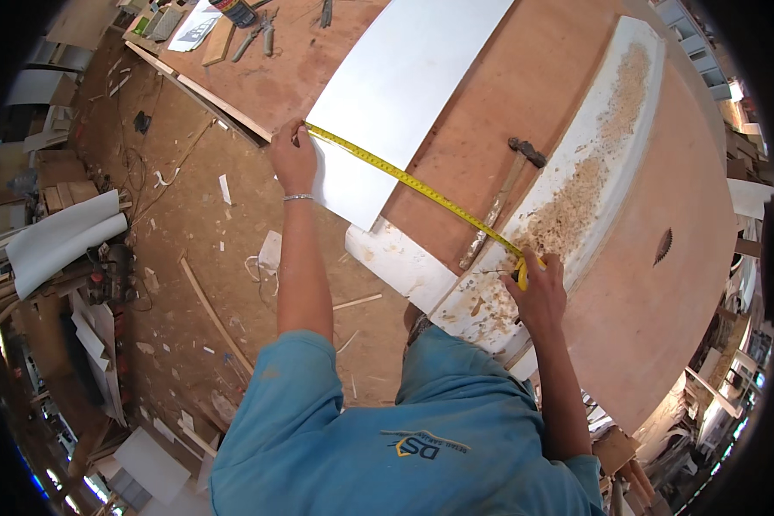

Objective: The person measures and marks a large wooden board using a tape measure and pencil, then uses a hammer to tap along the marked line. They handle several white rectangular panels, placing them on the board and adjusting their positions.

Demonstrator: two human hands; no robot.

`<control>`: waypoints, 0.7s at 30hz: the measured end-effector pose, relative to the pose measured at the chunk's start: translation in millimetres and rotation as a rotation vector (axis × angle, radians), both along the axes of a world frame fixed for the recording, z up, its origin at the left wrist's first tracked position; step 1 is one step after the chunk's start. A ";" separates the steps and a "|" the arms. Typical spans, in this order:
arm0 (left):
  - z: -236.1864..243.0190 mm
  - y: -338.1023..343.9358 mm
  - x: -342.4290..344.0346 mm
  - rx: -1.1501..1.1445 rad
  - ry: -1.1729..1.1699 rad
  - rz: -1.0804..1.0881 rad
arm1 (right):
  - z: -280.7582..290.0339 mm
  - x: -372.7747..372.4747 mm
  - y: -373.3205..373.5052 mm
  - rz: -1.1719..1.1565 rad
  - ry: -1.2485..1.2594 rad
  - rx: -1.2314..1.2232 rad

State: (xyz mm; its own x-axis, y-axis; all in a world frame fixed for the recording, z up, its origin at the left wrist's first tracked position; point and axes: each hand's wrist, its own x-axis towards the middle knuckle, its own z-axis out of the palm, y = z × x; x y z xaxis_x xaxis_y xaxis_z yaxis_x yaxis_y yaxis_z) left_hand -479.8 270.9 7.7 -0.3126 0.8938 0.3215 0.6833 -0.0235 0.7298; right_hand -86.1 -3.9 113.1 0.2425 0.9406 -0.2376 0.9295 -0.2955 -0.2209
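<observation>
A yellow tape measure (417, 187) is stretched between my hands, slanting down to the right over a white board (404, 77) and a white panel with brown, worn patches (585, 193). My left hand (293, 161) pinches the tape's end at the board's left edge. My right hand (539, 297) is wrapped round the yellow tape case above the near end of the worn panel. A hammer (509, 185) lies between the board and the panel, its head away from me; the tape passes over its handle. A shorter white piece (402, 262) sits near the board's close end.
The brown worktable (662, 318) carries a round saw blade (663, 247) at right. Pliers (268, 39), a wood block (218, 41) and a dark can (235, 12) lie at the far left. Scraps and a long wood strip (213, 314) litter the floor.
</observation>
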 end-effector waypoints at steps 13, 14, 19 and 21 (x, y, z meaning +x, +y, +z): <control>70.0 -141.4 163.5 -0.234 -0.395 -0.969 | 61.5 72.7 -70.6 -0.023 0.282 -0.165; 65.5 -161.4 197.1 -0.213 -0.298 -1.166 | 62.6 80.5 -83.2 -0.043 0.296 -0.190; 86.1 -217.2 344.8 -0.408 -0.159 -1.720 | 52.5 137.6 -153.3 -0.158 0.252 -0.146; 83.1 -208.6 386.1 -0.307 -0.058 -1.780 | 51.7 165.0 -173.1 -0.251 0.210 -0.117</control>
State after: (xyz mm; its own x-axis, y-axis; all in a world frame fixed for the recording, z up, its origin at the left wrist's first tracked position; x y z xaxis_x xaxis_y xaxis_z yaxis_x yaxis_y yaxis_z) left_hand -93.7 62.4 90.8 0.9803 0.1546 0.1230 -0.0309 -0.4951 0.8683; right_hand 78.9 -177.0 164.8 0.3972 0.8214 -0.4093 0.7622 -0.5437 -0.3513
